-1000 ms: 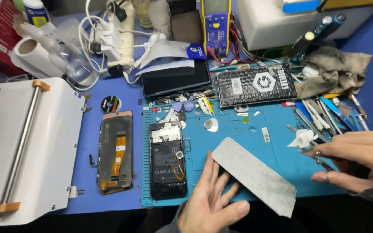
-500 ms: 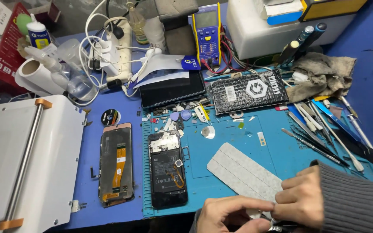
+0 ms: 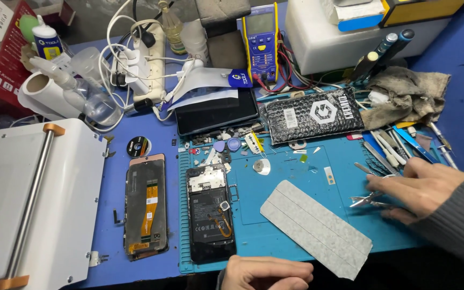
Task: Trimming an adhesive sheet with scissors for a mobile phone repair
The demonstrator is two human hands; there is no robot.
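My right hand (image 3: 422, 188) rests on the right part of the blue work mat (image 3: 296, 177) and grips metal tweezers (image 3: 369, 200), tips pointing left. My left hand (image 3: 267, 273) lies at the mat's front edge, fingers curled in, nothing visible in it. Between the hands lies a grey ribbed strip (image 3: 315, 228), set diagonally. An opened black phone (image 3: 210, 212) with its back off lies face down on the mat's left side. A second phone frame (image 3: 146, 207) with an orange flex cable lies left of the mat.
A white flat machine (image 3: 28, 198) fills the left. Behind the mat are a dark screen panel (image 3: 216, 113), a black bubble bag (image 3: 315, 115), a multimeter (image 3: 260, 40), a power strip (image 3: 146, 59) and a rag (image 3: 404, 94). Hand tools (image 3: 393, 147) and small screws (image 3: 226, 145) lie about.
My right hand has moved from the bottom centre out to the right, now holding tweezers. My left hand stays at the front edge, curled shut. The grey strip has not moved.
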